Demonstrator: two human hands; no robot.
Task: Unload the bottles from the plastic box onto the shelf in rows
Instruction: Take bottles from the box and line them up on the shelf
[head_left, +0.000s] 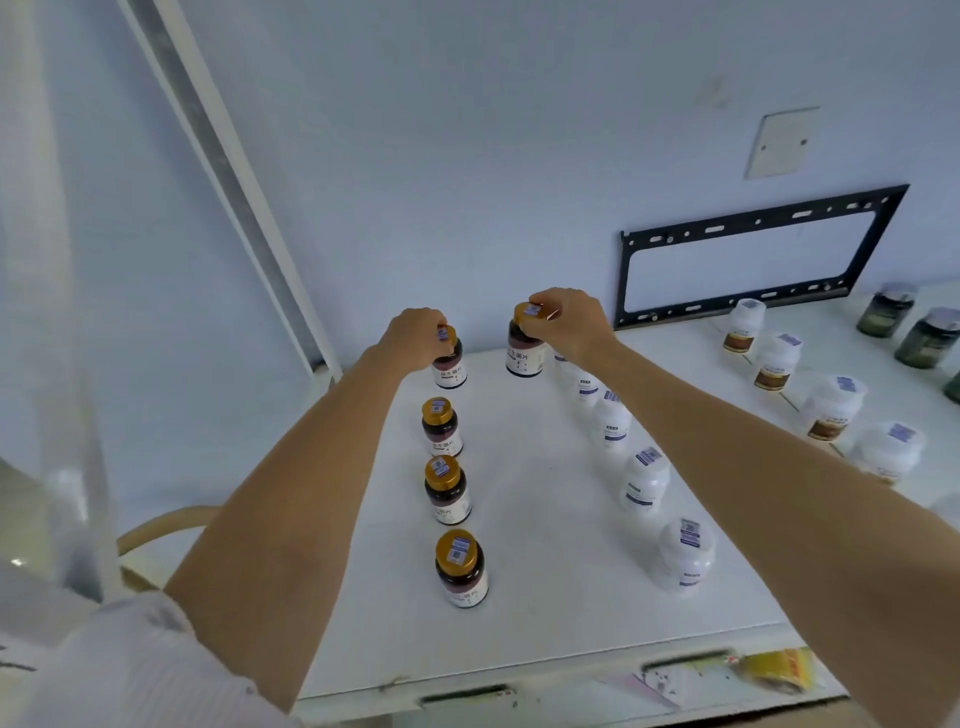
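On the white shelf (540, 519), brown bottles with gold caps stand in a column at the left. My left hand (415, 335) grips the cap of the farthest one (450, 364) in that column. My right hand (569, 319) holds another gold-capped brown bottle (525, 349) by its cap, just right of the first, at the back of the shelf. Three more brown bottles (441, 426) (448, 489) (461, 567) stand in line toward me. The plastic box is out of view.
A column of white bottles (644, 480) runs under my right forearm. More white bottles (832, 408) and dark green ones (927, 338) stand farther right. A black wall bracket (748, 254) hangs behind. A white post (249, 208) bounds the shelf's left.
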